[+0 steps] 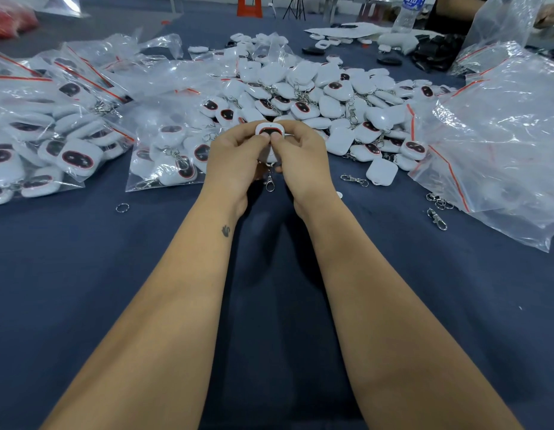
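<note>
Desk [83,290], covered in dark blue cloth, fills the view. On its right side lies a heap of crumpled clear plastic bags [502,135] with red zip strips. Centre, beyond the hands: a loose pile of white key fobs [316,97], many showing dark oval faces ringed in red. On the left are sealed bags of fobs [52,135], overlapping one another.

Left hand [235,156] and right hand [300,153] meet just in front of the pile, raised off the cloth. Both grip a single white fob [269,129], fingers curled round its sides, thumbs pressed on its dark face (thumb tips nearly touching). Its lower part is hidden between the palms.

A metal clasp [270,184] dangles below the held fob, between the wrists. A small split ring [122,207] lies alone on the cloth to the left.
</note>
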`<state>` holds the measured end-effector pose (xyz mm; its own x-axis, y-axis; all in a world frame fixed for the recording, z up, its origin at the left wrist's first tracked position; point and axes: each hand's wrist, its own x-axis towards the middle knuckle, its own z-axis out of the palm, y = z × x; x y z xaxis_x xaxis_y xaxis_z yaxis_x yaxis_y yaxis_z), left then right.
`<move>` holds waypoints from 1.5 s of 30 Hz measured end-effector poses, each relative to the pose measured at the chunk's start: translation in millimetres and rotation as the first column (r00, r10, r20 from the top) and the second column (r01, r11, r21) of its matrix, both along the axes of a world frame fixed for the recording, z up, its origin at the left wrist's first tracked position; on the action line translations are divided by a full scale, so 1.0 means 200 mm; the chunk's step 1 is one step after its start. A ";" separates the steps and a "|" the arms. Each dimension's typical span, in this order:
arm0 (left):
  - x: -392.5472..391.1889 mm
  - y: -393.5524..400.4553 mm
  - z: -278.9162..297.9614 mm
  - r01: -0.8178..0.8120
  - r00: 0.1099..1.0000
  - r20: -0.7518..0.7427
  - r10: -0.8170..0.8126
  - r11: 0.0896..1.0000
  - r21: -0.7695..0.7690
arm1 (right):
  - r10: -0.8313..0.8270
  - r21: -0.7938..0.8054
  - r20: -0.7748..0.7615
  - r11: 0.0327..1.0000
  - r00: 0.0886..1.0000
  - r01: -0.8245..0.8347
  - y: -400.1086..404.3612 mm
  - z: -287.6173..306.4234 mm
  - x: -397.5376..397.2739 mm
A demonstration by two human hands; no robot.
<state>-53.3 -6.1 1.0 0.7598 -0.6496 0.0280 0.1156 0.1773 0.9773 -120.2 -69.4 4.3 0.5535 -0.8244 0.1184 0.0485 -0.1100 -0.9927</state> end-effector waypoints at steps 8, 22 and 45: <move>0.00 0.00 0.00 -0.079 0.993 0.094 0.074 0.996 0.042 | 0.010 0.018 -0.017 1.000 1.000 -0.009 0.01 0.01 0.00; 0.00 0.02 -0.07 -0.521 0.529 0.841 -0.114 0.738 0.428 | -0.145 0.176 0.139 0.977 0.980 0.120 -0.02 0.00 0.00; -0.06 0.02 0.01 -0.402 0.731 0.552 0.402 0.907 -0.128 | 0.083 -0.043 -0.061 0.995 0.995 -0.086 0.06 -0.02 0.04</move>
